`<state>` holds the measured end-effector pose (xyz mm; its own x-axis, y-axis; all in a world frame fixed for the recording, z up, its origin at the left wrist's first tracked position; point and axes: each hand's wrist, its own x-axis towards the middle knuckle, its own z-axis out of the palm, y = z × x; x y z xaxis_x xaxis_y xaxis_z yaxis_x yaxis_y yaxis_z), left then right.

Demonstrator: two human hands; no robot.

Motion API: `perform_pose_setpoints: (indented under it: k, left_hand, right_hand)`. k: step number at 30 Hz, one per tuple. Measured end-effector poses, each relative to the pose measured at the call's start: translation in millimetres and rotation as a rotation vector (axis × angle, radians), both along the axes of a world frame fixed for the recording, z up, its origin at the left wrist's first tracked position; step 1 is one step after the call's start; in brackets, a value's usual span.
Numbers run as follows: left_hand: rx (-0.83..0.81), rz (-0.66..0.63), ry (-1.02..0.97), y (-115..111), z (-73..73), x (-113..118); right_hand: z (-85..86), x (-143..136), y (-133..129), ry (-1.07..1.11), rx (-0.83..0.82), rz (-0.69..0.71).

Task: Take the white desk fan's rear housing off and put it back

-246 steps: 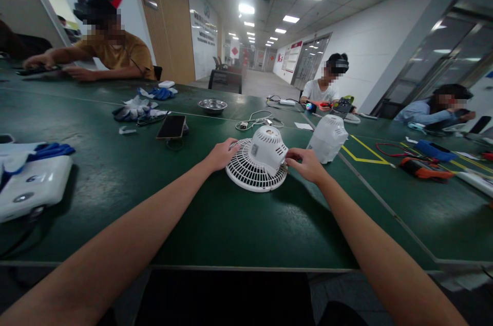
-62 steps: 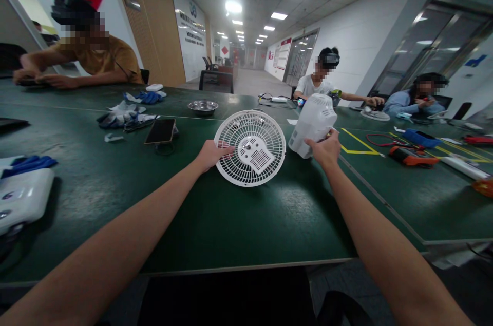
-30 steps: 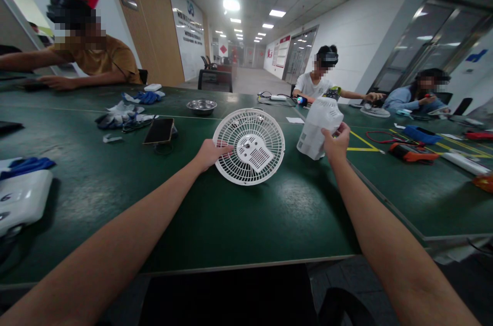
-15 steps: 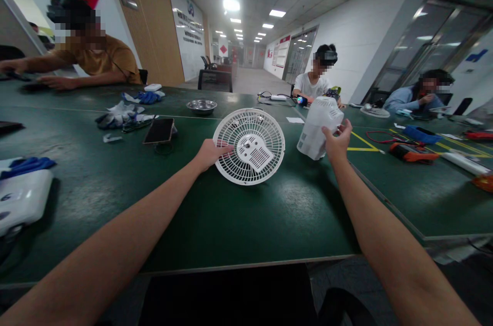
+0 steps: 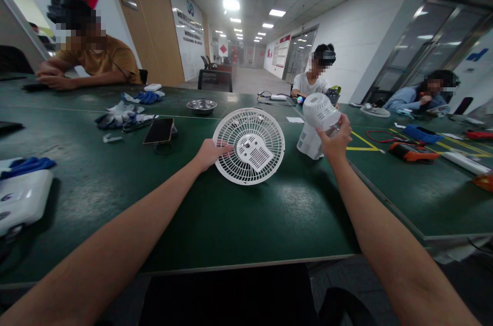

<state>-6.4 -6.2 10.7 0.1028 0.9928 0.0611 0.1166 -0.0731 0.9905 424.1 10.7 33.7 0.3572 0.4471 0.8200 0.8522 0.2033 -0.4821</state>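
My left hand (image 5: 214,154) is closed on the left rim of a round white fan grille (image 5: 250,174), thumb across its ribs. The grille is tilted up, showing a slotted centre plate. My right hand (image 5: 337,136) grips a white vented fan motor housing (image 5: 320,111), its rounded end tilted up and to the left. Below and behind this housing is a pale, boxy white plastic piece (image 5: 309,141). Whether the two pieces are joined cannot be made out, and my fingers on the far side are hidden.
Beyond the grille stands a metal bowl (image 5: 201,106). A phone (image 5: 159,131) and gloves (image 5: 123,116) lie to the left, near a white box-like device (image 5: 25,197). An orange multimeter (image 5: 413,152) and blue tray (image 5: 421,135) are on the right. Several people sit around the green table (image 5: 246,233).
The vented housing in my right hand has turned, so its rounded end now faces up and towards me above the boxy piece. My left hand and the grille have stayed put.
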Motion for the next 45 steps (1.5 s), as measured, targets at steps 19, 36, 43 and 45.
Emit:
perform_pose_setpoints:
  k: [19,36,43,45]
  left_hand:
    - [0.013,0.001,-0.04,4,-3.9,1]
    - [-0.011,0.003,0.005,2,-1.3,0]
    - [0.025,-0.007,-0.016,2,-2.6,0]
    - [0.039,-0.017,-0.012,5,-5.2,-1]
  right_hand:
    - [-14.2,-70,-14,-0.097,-0.624,0.208]
    - [4.2,-65,-22,-0.122,-0.34,0.105]
    - [3.8,-26,-14,0.18,-0.013,-0.22]
    - [-9.6,-15,-6,0.318,-0.162,-0.147]
